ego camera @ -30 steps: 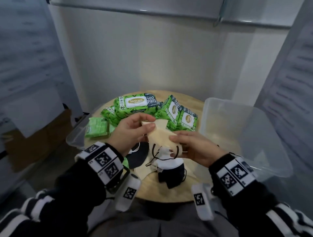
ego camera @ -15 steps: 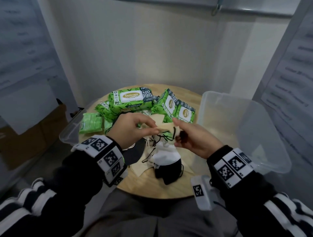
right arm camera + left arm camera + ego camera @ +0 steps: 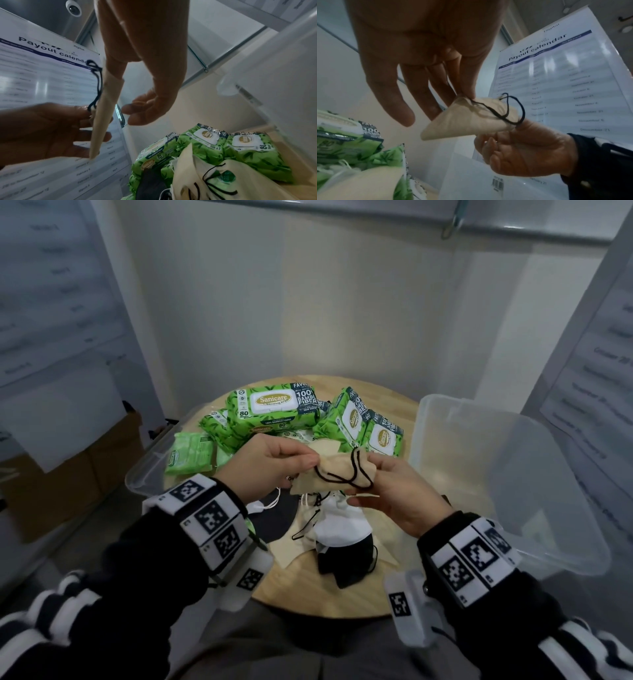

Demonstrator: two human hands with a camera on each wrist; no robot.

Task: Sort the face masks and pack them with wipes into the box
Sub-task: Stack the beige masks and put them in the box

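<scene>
Above the round wooden table [image 3: 301,594], both hands hold one folded beige face mask [image 3: 329,477] by its ends: the left hand [image 3: 270,467] pinches the left end between thumb and fingertips, the right hand [image 3: 397,491] pinches the right end. The mask's black ear loops [image 3: 346,474] lie across its top.

The left-wrist view shows what the head view hides — the other left fingers [image 3: 397,108] hang spread and straight below the pinch. The right-wrist view shows the mask edge-on, a thin flat wedge.

On the table under the hands lies a pile of masks: a white one [image 3: 339,522] on a black one [image 3: 346,559], more beige around them. Green Sanicare wipes packs [image 3: 274,412] crowd from 10 to 1 o'clock. The clear plastic box [image 3: 513,474] sits at 3 o'clock, and a clear lid [image 3: 150,467] juts out at 9 o'clock, under a small green pack [image 3: 188,453]. The hands block much of the pile.
</scene>
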